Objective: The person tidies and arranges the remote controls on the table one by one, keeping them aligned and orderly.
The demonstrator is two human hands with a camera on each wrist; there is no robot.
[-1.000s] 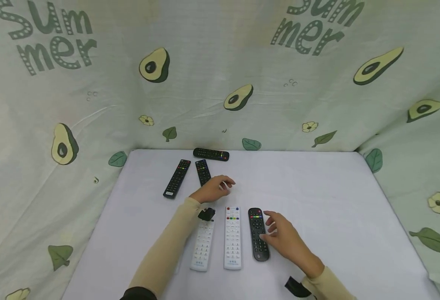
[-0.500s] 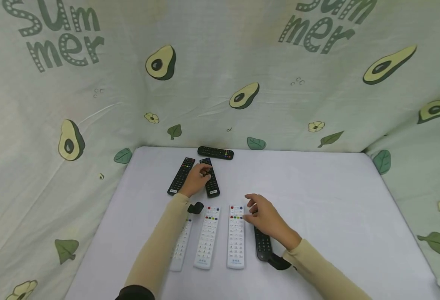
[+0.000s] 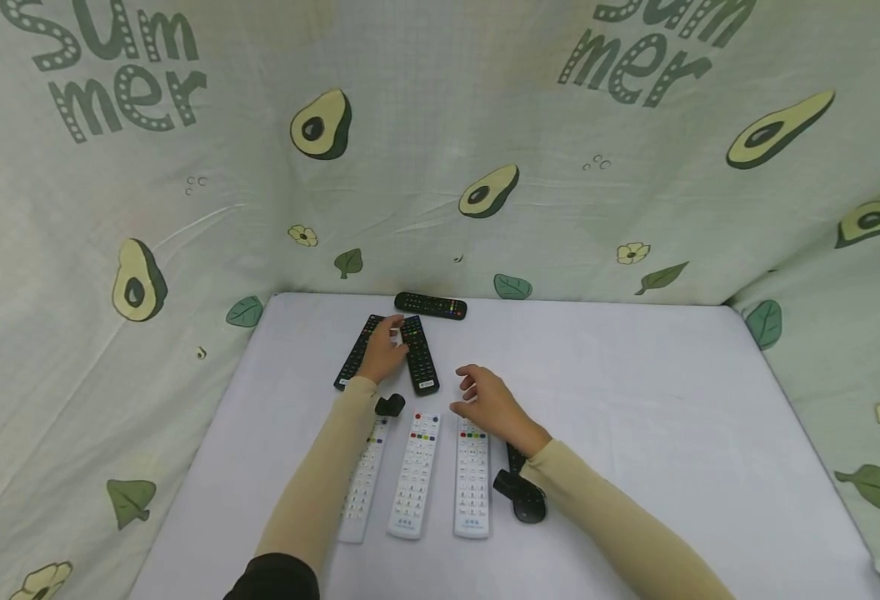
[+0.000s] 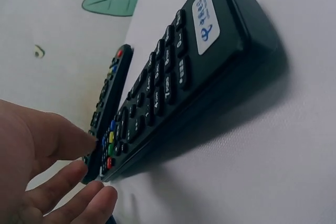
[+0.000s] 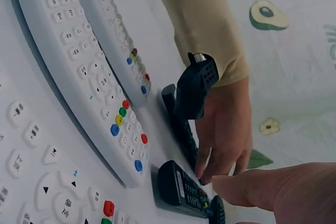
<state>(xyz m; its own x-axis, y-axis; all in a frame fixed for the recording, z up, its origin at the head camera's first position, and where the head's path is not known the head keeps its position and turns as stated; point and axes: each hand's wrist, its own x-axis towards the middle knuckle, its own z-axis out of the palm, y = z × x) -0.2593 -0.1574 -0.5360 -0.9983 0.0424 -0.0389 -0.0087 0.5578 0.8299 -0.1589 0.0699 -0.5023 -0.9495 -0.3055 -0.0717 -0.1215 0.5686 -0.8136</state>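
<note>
Beside the middle black remote control (image 3: 420, 354) at the back left of the table, my left hand (image 3: 383, 350) reaches in from its left side. In the left wrist view, the fingertips are close to the far end of this remote (image 4: 168, 72), loosely bent and holding nothing. The left black remote control (image 3: 350, 367) lies partly under that hand. Above the upper end of the rightmost white remote control (image 3: 472, 492), my right hand (image 3: 492, 404) hovers with loosely bent fingers and nothing between them. Its wrist partly covers a black remote control (image 3: 530, 507).
A third black remote control (image 3: 430, 306) lies crosswise at the table's back edge. Two more white remote controls stand in the front row, one (image 3: 413, 479) in the middle and one (image 3: 361, 492) partly behind the left sleeve. A printed curtain (image 3: 410, 125) hangs behind the table.
My left hand has moved left and away to the back remotes. My right hand has moved left and forward, from the front black remote to above the rightmost white one.
</note>
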